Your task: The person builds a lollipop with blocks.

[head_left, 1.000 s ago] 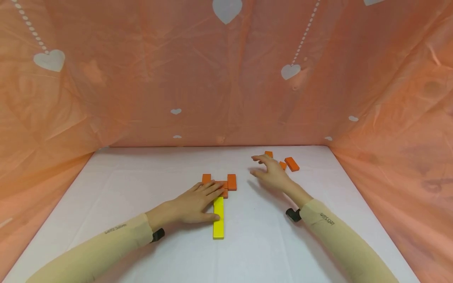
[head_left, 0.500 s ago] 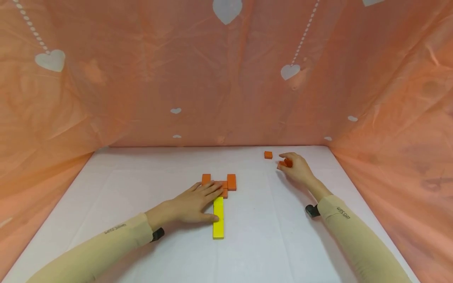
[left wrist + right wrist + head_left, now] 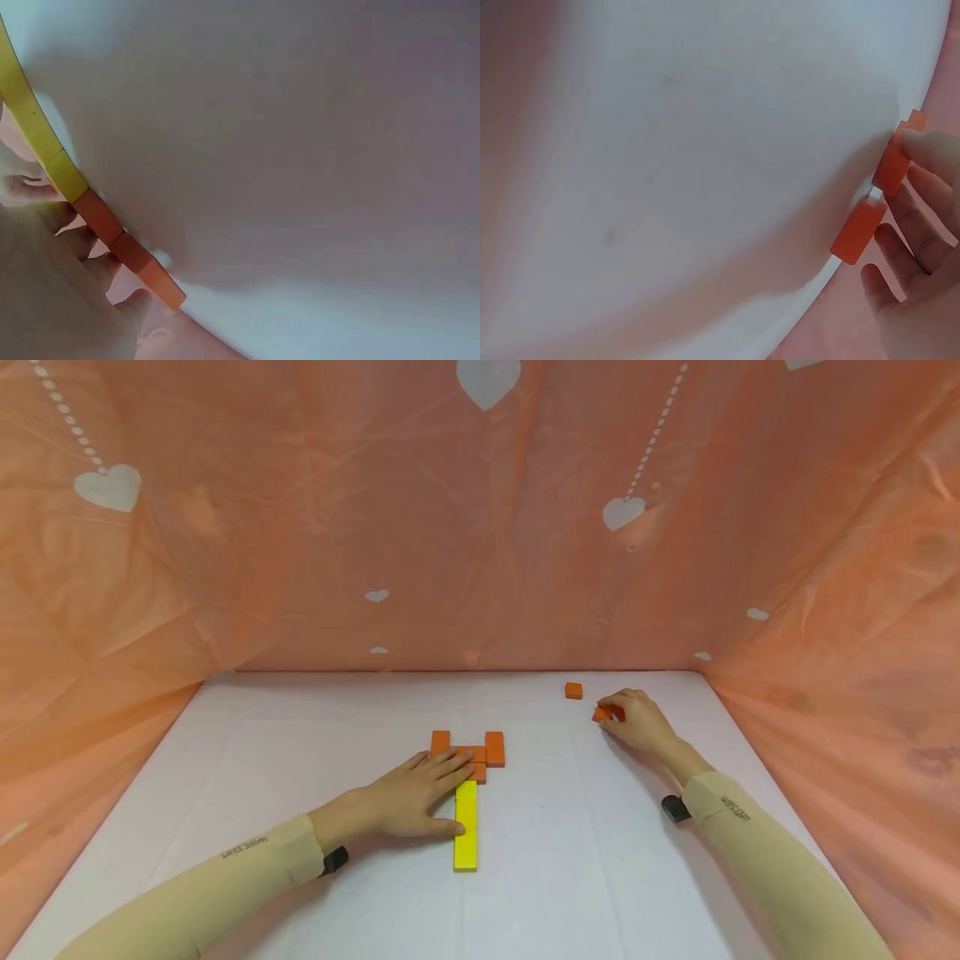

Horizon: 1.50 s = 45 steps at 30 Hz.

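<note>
A smooth, flat orange block (image 3: 891,169) is pinched at the white table's (image 3: 543,877) far right.
By the right hand's grip (image 3: 641,720) it is held between thumb and forefinger, with a second orange rectangular block (image 3: 858,231) seen just beside; mid-table, the orange block cluster (image 3: 495,750) and yellow block column (image 3: 466,853) are touched by the left hand's grip (image 3: 411,797), fingers extended.

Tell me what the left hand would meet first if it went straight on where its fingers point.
Past the orange blocks beneath it, the left hand would probably meet the orange block at their right, unless it passes above; depth is unclear.
</note>
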Each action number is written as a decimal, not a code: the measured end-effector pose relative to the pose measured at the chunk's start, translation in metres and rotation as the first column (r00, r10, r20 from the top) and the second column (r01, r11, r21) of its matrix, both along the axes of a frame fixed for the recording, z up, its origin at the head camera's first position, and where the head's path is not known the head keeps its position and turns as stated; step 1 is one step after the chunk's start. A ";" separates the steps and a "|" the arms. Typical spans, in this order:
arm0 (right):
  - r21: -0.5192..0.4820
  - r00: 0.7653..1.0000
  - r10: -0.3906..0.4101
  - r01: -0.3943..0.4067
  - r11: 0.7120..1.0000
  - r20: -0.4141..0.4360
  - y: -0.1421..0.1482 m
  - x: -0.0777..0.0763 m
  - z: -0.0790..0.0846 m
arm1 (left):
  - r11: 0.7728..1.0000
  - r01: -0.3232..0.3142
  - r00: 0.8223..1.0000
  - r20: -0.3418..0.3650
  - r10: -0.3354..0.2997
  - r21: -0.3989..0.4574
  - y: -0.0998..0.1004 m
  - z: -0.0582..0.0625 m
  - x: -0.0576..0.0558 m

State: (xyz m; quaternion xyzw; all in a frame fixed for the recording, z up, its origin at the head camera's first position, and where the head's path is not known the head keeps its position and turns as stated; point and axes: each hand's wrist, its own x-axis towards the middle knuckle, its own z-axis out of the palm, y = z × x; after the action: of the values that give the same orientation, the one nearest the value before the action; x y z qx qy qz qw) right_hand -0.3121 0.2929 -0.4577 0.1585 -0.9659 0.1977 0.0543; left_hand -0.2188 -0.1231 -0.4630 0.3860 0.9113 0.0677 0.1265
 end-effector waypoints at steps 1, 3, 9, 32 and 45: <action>0.005 1.000 0.000 0.000 1.000 -0.002 0.000 0.001 0.000 | 1.000 0.002 1.000 -0.001 -0.002 0.000 0.000 0.000 0.000; 0.014 1.000 0.000 0.000 1.000 -0.004 0.001 0.002 0.001 | 1.000 0.005 1.000 -0.002 -0.005 -0.005 0.001 0.000 0.000; 0.030 1.000 0.018 -0.017 0.999 -0.025 -0.001 0.001 0.002 | 0.999 0.006 1.000 -0.002 -0.007 -0.031 0.002 0.002 0.000; -0.144 0.981 0.192 -0.188 0.971 0.011 -0.107 -0.003 0.030 | 0.999 0.002 1.000 0.022 -0.001 -0.046 0.004 0.004 -0.001; -0.133 0.942 0.329 -0.319 0.938 0.062 -0.161 -0.004 0.021 | 1.000 0.013 0.999 0.037 -0.012 -0.016 0.005 0.007 -0.001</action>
State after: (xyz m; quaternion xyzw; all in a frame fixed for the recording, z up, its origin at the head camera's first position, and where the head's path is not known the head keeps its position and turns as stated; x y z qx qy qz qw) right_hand -0.3165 0.1323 -0.4365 0.3034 -0.9142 0.2684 -0.0099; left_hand -0.2197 -0.1182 -0.4563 0.3894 0.9068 0.0665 0.1471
